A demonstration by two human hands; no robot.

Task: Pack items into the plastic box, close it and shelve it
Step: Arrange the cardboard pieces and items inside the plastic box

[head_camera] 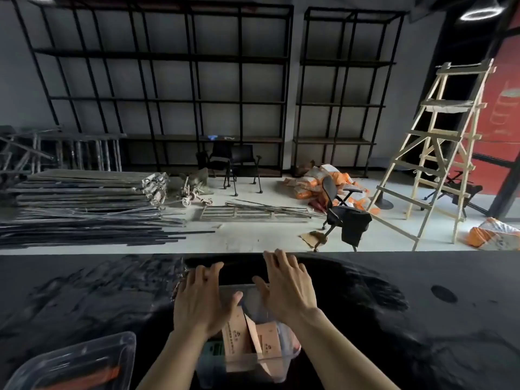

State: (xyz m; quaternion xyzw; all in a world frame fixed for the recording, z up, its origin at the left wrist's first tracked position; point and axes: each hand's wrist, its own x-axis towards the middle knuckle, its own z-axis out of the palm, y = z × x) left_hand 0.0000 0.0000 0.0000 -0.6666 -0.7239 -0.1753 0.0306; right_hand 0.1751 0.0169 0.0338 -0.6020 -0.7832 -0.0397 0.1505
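A clear plastic box (242,361) stands on the black table right in front of me. Pale pink paper packets (240,342) fill it, with a dark green item beside them. My left hand (201,299) and my right hand (284,285) hover side by side over the box's far end, palms down and fingers spread, holding nothing. Whether a lid lies under my palms I cannot tell. A second clear plastic piece (76,364) with orange and black shapes inside or under it lies at the lower left.
The black table (394,305) ends just beyond my fingertips. Past it are empty black metal shelves (168,80) on the wall, stacked poles (84,201), an office chair (343,215), orange sacks (318,181) and a wooden ladder (439,147).
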